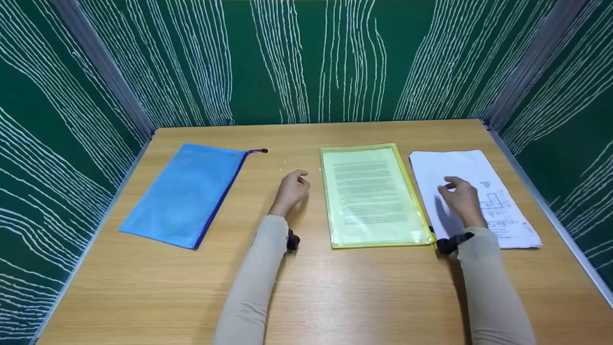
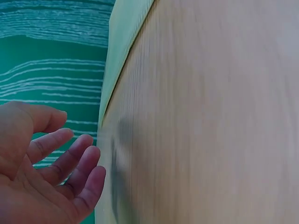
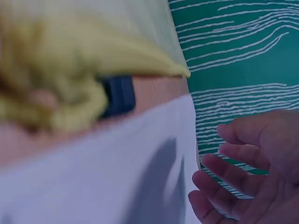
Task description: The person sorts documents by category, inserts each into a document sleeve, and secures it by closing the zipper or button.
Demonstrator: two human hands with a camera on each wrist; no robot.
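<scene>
My left hand (image 1: 291, 189) hovers over the table between a blue zip folder and a yellow-edged clear zip folder (image 1: 373, 196), its fingers loosely bent around nothing. In the left wrist view its fingers (image 2: 79, 163) are spread apart, with a corner of the yellow folder beyond. The right hand (image 1: 460, 197) is above a stack of white papers (image 1: 452, 163) with printed drawings, casting a shadow on it. Its fingers (image 3: 229, 175) are relaxed and hold nothing. A printed text sheet shows through the yellow folder. Near the right wrist is that folder's zip end (image 3: 119, 95).
The blue zip folder (image 1: 184, 191) lies at the left of the wooden table (image 1: 330, 297), its dark zip pull pointing right. Green panels (image 1: 306, 62) with white wavy lines enclose the back and sides. Dark bands with cameras sit on both wrists.
</scene>
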